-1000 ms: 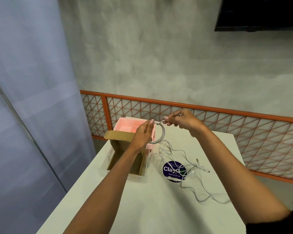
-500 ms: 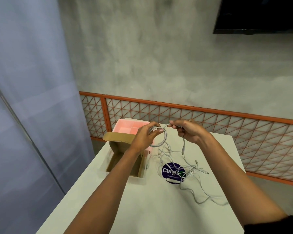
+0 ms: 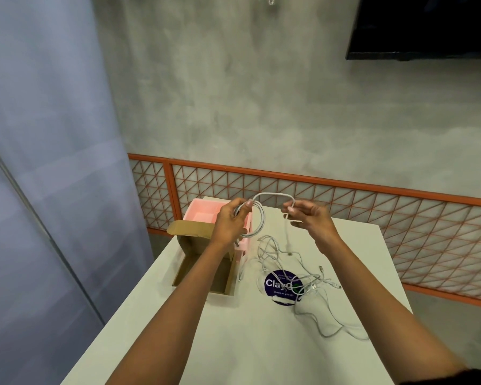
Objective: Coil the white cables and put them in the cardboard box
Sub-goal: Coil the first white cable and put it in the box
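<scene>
Head view shows both hands raised over the far part of the counter [image 3: 233, 343]. The left hand [image 3: 229, 222] has its fingers [image 3: 243, 208] closed around a small coil [image 3: 257, 220] of white cable, held just above the open box [image 3: 203, 262]. The right hand [image 3: 310, 218] pinches the same cable between thumb and forefinger, and a short arc of it joins the two hands. Its free end hangs down from the right hand, blurred.

What could go wrong: the hanging end is near the loose cables [image 3: 303, 279] on the counter, so I think it may catch in them and drag them along. The coil is not tied, so if the left fingers relax, the loops may spring open.

The cable is thin, white and flexible. The coil has a few round loops, roughly the size of the hand. The other cables lie tangled to the right of the box, partly over a dark round sticker [image 3: 279, 286]. Whether cables are already in the box, I cannot tell.
</scene>
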A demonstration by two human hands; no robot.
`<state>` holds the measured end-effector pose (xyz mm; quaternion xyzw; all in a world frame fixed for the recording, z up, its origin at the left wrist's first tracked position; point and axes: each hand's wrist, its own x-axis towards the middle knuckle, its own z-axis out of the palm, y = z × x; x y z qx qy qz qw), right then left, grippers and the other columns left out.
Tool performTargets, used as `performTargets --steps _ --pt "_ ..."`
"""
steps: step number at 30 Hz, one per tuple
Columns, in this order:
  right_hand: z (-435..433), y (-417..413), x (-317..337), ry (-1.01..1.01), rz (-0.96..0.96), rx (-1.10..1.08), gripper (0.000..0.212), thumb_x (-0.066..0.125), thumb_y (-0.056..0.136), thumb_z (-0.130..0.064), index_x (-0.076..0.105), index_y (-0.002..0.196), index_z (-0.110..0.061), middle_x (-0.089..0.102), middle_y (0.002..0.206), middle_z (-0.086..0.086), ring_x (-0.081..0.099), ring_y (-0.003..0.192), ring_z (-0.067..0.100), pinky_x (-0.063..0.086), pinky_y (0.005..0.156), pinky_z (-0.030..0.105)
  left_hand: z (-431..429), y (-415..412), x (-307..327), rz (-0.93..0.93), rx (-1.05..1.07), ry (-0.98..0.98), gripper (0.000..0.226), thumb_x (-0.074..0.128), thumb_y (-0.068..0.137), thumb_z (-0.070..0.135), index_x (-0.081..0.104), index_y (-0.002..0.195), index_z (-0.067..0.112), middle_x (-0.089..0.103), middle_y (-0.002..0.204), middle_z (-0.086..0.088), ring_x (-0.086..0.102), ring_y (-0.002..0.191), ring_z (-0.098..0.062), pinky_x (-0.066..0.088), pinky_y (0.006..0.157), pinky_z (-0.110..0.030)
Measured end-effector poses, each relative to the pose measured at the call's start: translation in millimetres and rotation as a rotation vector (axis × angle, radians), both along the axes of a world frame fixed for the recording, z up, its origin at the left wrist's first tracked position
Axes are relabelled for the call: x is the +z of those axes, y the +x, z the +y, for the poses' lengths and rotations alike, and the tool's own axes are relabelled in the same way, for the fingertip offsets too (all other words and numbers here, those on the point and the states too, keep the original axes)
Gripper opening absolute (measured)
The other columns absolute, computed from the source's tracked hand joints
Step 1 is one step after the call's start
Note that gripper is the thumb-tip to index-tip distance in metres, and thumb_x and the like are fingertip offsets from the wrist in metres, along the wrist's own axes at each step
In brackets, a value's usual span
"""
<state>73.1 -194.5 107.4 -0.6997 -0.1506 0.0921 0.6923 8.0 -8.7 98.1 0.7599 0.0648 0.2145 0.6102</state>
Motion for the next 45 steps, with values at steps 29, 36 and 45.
performTargets --steps 29,36,45 --pt "41.5 -25.1 25.8 -0.483 0.049 0.27 0.008 0.066 0.087 -0.009 0.067 0.087 -0.001 0.07 0.082 0.012 0.069 0.072 0.02 0.057 0.085 0.037 -9.3 -1.1 -6.6 0.095 0.099 0.082 0.022 0.055 0.094 0.03 0.058 0.101 0.01 0.066 0.09 0.0 0.062 0.07 -0.009 0.053 0.058 -0.026" --pt "47.2 -27.3 45.0 -0.916 -0.399 0.035 0.028 0.072 0.082 -0.034 0.069 0.073 -0.008 0.073 0.073 0.004 0.069 0.072 0.018 0.056 0.074 0.035 -7.7 2.3 2.4 0.104 0.208 0.14 0.014 0.057 0.093 0.028 0.056 0.096 0.014 0.064 0.094 -0.003 0.062 0.085 -0.021 0.051 0.064 -0.031" --pt "38.0 -36.0 51.6 -0.427 -0.283 0.314 0.023 0.058 0.093 -0.023 0.053 0.077 -0.007 0.067 0.094 0.018 0.064 0.093 0.03 0.054 0.083 0.04 -0.6 0.2 0.3 0.128 0.198 0.165 0.015 0.059 0.093 0.022 0.06 0.098 0.008 0.065 0.097 -0.007 0.057 0.088 -0.02 0.042 0.07 -0.025"
